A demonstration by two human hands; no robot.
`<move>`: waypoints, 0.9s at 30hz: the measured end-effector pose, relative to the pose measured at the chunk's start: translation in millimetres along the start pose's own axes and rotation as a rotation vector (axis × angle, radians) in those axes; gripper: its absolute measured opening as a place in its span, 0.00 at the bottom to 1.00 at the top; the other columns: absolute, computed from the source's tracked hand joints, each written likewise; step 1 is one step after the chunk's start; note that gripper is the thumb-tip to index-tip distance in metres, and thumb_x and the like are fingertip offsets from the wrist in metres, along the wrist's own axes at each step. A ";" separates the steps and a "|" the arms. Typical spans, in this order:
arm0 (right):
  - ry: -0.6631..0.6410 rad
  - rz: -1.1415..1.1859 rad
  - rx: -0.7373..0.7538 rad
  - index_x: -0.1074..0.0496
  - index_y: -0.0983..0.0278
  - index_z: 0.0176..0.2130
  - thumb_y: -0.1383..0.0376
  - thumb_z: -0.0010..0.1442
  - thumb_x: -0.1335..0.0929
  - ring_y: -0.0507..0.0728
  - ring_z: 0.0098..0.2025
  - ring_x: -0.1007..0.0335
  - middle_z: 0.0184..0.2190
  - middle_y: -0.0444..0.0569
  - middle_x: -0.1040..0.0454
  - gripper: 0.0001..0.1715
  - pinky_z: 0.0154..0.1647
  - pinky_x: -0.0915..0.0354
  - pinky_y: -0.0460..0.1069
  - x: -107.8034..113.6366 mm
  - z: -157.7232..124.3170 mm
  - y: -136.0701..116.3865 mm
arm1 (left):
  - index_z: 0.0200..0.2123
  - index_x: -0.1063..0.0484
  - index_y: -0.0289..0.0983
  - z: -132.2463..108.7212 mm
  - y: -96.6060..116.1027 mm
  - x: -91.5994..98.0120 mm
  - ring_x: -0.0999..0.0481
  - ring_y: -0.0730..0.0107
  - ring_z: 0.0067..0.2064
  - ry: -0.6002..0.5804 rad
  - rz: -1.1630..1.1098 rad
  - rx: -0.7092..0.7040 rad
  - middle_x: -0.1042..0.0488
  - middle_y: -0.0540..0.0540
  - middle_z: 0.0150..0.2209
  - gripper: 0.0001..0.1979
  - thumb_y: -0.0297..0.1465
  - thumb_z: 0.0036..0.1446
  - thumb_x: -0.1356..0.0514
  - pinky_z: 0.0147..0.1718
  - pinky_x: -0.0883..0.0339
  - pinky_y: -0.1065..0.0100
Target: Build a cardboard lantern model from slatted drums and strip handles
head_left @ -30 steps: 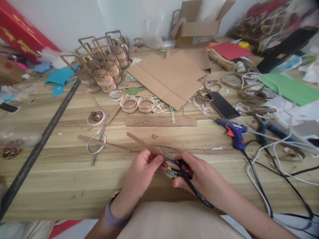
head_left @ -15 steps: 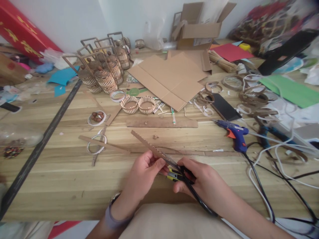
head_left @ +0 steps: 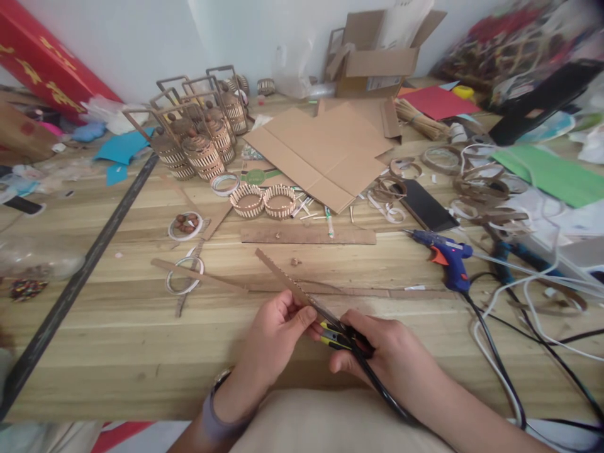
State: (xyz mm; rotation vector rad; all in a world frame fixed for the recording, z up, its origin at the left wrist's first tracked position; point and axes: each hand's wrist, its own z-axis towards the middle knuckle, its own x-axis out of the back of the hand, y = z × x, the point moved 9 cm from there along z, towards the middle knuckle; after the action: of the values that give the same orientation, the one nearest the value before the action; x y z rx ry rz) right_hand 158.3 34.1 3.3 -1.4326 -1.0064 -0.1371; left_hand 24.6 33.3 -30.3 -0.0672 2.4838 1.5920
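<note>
Near the front edge of the table, my left hand (head_left: 278, 340) pinches a narrow cardboard strip (head_left: 277, 272) between thumb and fingers. The strip slants up and to the left. My right hand (head_left: 394, 349) is closed around a pair of scissors (head_left: 380, 380) with black handles. Their blades lie along the strip, close to my left fingertips; how far they are apart is hard to see. Between the two hands, a yellow and black utility knife (head_left: 333, 338) shows under the scissors, partly hidden by my fingers.
A blue glue gun (head_left: 446, 251) with cords lies at right, beside a phone (head_left: 429, 204). Two slatted rings (head_left: 246, 201) stand before cardboard sheets (head_left: 325, 151). Small lidded baskets (head_left: 202, 154) with tall handles stand back left. Tape rolls (head_left: 185, 275) and a long strip (head_left: 377, 292) lie nearer.
The cardboard strip and both hands have shifted slightly to the right. Both hands keep their holds, and the view has moved a little.
</note>
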 end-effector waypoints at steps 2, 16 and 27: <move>-0.010 -0.003 -0.005 0.38 0.59 0.26 0.38 0.59 0.37 0.54 0.18 0.35 0.19 0.46 0.27 0.29 0.20 0.45 0.47 -1.2 -0.2 1.0 | 0.32 0.29 0.35 0.2 -0.6 -0.3 0.24 0.68 0.29 0.001 -0.003 0.003 0.23 0.48 0.28 0.20 0.47 0.50 0.33 0.31 0.30 0.67; 0.017 -0.119 -0.012 0.39 0.58 0.28 0.38 0.55 0.33 0.53 0.19 0.37 0.19 0.41 0.32 0.28 0.19 0.47 0.45 2.2 -3.7 2.1 | 0.28 0.31 0.35 -0.5 13.5 5.0 0.26 0.72 0.26 0.068 -0.015 -0.099 0.26 0.50 0.24 0.20 0.47 0.55 0.36 0.28 0.30 0.70; 0.011 -0.090 0.032 0.40 0.59 0.26 0.42 0.62 0.37 0.53 0.17 0.36 0.17 0.43 0.30 0.26 0.19 0.47 0.45 -2.6 -3.1 -1.5 | 0.29 0.30 0.35 -2.8 4.6 5.6 0.27 0.74 0.26 0.110 -0.072 -0.101 0.26 0.50 0.24 0.20 0.47 0.54 0.34 0.29 0.30 0.73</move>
State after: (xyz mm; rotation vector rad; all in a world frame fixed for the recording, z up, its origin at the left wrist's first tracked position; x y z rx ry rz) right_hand 157.4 29.9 3.4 -1.3565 -1.0597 -0.1934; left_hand 18.1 33.0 -26.1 -0.2620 2.4489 1.7266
